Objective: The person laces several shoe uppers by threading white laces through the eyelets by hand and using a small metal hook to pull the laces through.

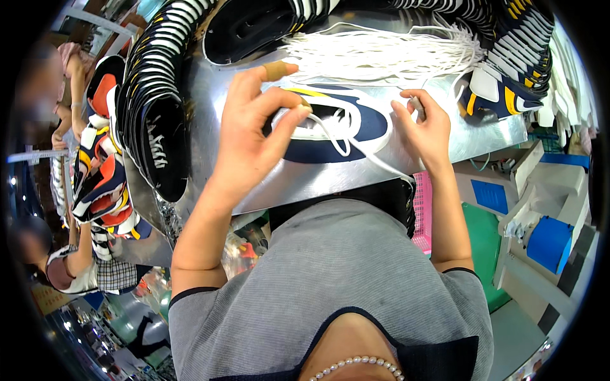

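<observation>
A navy and white shoe upper (372, 130) with a yellow stripe lies on the metal tabletop, its toe to the right. My left hand (254, 120) is over its left end, thumb and index finger pinched on a white shoelace (330, 136). A tan wrap covers another finger of that hand. The lace loops over the upper's opening and trails down to the right, over the table's near edge. Right of the toe, my right hand (426, 124) hovers with thumb and index finger apart and the other fingers curled. Something greyish shows at one finger; I cannot make out what.
A bundle of white laces (381, 56) lies behind the upper. Rows of nested dark uppers (149, 95) curve along the left and back; more uppers (508, 82) stand at the right. A pink basket (422, 213) is below the table edge. Other people work at the far left.
</observation>
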### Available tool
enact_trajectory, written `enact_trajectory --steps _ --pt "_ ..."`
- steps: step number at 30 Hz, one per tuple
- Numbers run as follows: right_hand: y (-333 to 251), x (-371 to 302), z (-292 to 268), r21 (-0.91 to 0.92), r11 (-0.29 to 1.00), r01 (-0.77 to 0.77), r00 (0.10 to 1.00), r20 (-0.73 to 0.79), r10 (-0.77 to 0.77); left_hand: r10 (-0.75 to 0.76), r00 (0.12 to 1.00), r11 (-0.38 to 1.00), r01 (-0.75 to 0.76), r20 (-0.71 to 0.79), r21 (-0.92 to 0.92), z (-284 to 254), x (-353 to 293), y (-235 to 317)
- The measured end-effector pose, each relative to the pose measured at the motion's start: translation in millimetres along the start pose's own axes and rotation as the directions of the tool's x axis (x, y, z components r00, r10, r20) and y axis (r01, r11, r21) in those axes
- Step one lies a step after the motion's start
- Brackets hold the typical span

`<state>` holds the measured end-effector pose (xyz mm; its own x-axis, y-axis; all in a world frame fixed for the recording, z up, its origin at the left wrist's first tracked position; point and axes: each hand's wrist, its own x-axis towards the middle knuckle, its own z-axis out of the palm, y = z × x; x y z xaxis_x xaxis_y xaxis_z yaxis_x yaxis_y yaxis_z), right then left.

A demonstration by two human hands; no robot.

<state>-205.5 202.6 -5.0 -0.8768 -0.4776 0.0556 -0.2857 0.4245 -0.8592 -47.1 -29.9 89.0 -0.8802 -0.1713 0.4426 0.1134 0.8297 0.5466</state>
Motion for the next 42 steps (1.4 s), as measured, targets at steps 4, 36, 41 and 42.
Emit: enact_trajectory --steps 4,36,41,42 --pt "-35 -17 21 0.542 0.839 -0.044 0.966 0.239 -0.104 0.056 0.998 0.998 -0.056 -0.013 0.004 40 5 5" --pt "-26 -25 35 0.136 0.982 0.129 0.969 0.193 -0.154 -0.572 0.802 0.705 0.588 0.172 -0.397 88 -29 -19" --pt "-28 -21 30 0.001 0.988 0.154 0.960 0.238 -0.149 -0.531 0.827 0.719 0.555 0.184 -0.418 87 -31 -17" --pt "-30 -20 29 -0.024 0.989 0.147 0.958 0.254 -0.136 -0.526 0.823 0.702 0.563 0.217 -0.436 87 -31 -18"
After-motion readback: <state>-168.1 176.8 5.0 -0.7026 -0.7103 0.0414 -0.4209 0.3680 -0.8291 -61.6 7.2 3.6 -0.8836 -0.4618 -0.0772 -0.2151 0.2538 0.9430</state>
